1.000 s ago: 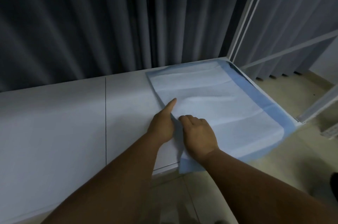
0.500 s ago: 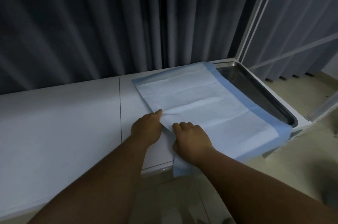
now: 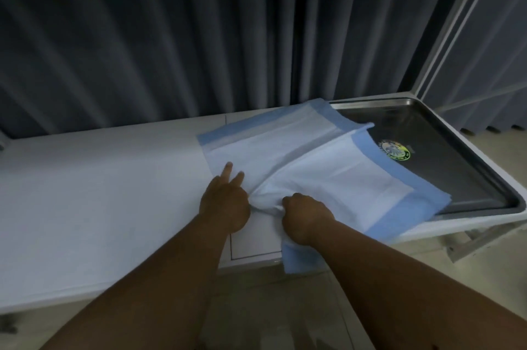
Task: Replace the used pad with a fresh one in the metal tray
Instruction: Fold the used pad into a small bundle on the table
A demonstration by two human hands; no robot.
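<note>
A white counter (image 3: pixel 85 192) runs below dark grey curtains (image 3: pixel 171 35), and the metal tray (image 3: pixel 470 167) sits at its right end. Left of the tray, the person's left hand (image 3: pixel 224 201) rests at the near left edge of the pad (image 3: pixel 313 172): two fingers (image 3: pixel 228 171) point straight away from the person, while the thumb side is pressed into a bunched fold of the sheet, apparently pinching it, though the thumb itself is hidden. Just right of it, the right hand (image 3: pixel 306 218) is curled into a fist around the same gathered white material, gripping it. The pad is white with a blue border; it lies mostly on the counter, with its right portion draped over the tray's left side. Its long axis runs from the near edge of the counter toward the curtains, angled slightly left. One near corner hangs off the counter's front edge below the right wrist. The tray's dark inner floor is bare on the right, where a round green and yellow sticker (image 3: pixel 395 151) shows just beside the pad's blue edge.
</note>
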